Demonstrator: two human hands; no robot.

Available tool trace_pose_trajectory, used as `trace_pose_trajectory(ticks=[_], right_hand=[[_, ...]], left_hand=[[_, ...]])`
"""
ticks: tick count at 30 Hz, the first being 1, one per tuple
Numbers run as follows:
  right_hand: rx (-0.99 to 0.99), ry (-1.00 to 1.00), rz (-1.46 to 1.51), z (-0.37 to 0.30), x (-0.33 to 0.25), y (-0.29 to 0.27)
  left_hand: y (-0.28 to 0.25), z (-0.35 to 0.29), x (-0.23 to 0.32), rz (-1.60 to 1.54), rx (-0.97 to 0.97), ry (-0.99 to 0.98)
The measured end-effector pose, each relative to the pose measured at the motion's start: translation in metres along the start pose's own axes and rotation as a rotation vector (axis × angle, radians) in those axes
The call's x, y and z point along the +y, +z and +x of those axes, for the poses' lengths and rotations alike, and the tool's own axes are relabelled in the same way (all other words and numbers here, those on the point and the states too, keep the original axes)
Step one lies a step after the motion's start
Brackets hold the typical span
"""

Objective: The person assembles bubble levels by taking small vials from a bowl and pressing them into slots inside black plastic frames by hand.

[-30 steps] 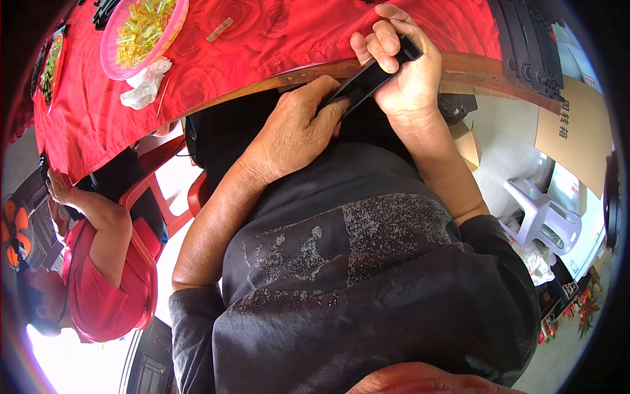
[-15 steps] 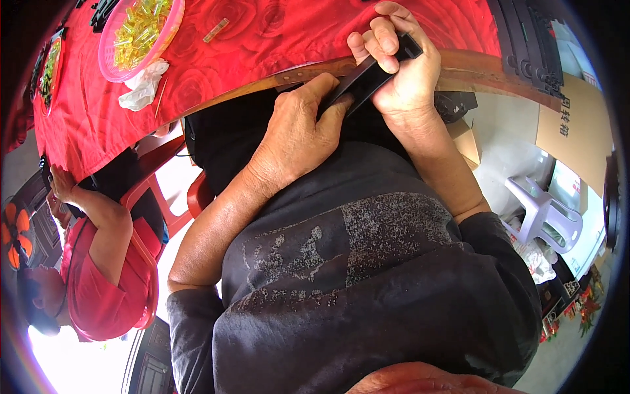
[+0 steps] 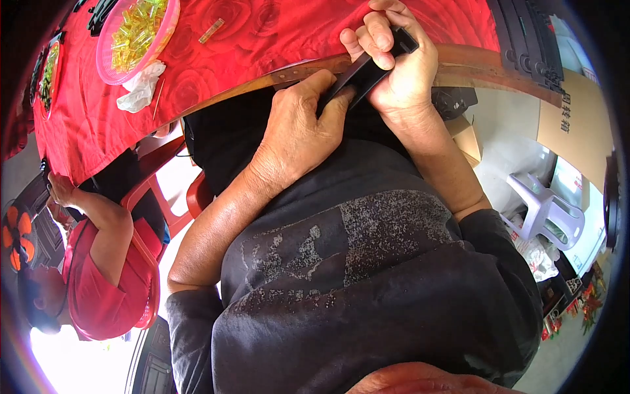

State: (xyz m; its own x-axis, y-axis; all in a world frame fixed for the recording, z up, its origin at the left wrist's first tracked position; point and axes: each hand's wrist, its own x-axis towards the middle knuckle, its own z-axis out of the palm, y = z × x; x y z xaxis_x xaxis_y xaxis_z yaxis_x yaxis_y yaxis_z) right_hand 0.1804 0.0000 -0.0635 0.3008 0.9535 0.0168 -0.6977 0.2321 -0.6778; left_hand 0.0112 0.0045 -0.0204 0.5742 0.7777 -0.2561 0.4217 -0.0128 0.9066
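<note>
Left hand clamped on lower end of black channel-shaped part; right hand has fingers curled round upper end. Part sits slanted between my hands, by the table's wooden edge.

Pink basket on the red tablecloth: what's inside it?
A heap of small, see-through yellow pieces lies in the pink basket. Those on top cover the lower ones and the bottom beneath, so I can't see those.

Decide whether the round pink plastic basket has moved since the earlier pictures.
No: the basket keeps its spot on the red rose-patterned tablecloth, beside the crumpled white wad.
</note>
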Motion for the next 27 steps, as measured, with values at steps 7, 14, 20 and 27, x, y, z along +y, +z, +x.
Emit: trace_pose_trajectory(ticks=[7, 14, 20, 27], right_hand=[[0.159, 0.084, 0.259, 0.002, -0.001, 0.011], [-0.058, 0.083, 0.342, 0.0, 0.0, 0.008], [0.205, 0.145, 0.223, -0.003, -0.008, 0.008], [-0.194, 0.212, 0.349, 0.008, -0.007, -0.038]], left_hand=[[0.0, 0.001, -0.002, 0.006, 0.001, 0.001], [-0.007, 0.003, -0.01, 0.013, -0.085, -0.009], [-0.018, -0.006, -0.014, 0.063, -0.172, 0.042], [-0.022, -0.008, -0.016, 0.055, -0.207, -0.005]])
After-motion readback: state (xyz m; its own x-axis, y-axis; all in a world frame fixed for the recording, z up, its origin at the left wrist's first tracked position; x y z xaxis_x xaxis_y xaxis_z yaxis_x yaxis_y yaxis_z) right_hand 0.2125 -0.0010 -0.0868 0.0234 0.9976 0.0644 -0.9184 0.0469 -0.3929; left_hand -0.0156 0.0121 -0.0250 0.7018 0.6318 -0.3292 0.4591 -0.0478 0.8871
